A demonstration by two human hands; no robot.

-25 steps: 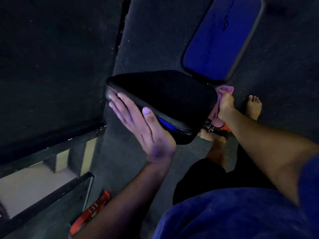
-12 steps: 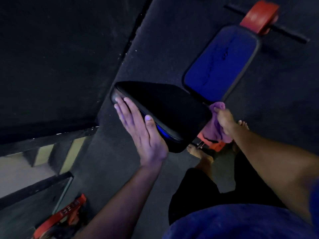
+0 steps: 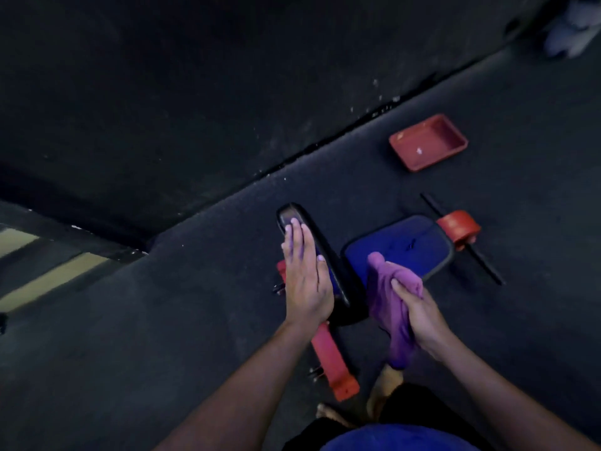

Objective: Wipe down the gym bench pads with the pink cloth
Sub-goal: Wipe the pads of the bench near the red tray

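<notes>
The black back pad [image 3: 328,262] of the bench stands raised, and I see it edge-on. My left hand [image 3: 305,271] lies flat against its left face with the fingers straight. My right hand [image 3: 419,317] grips the bunched pink cloth [image 3: 388,301] just to the right of that pad. The cloth hangs down from my fingers and looks a little apart from the pad. Behind the cloth lies the blue seat pad [image 3: 403,247], flat and low over the floor.
The red bench frame [image 3: 331,359] runs along the dark floor below the pads, with a red roller on a black bar [image 3: 458,227] past the seat. A red tray [image 3: 427,141] lies on the floor farther back. My bare feet [image 3: 387,385] stand near the frame.
The view pulled back and up, so the bench looks smaller. My right hand brought the cloth out from behind the black pad to its right side. The left hand stayed flat on the pad.
</notes>
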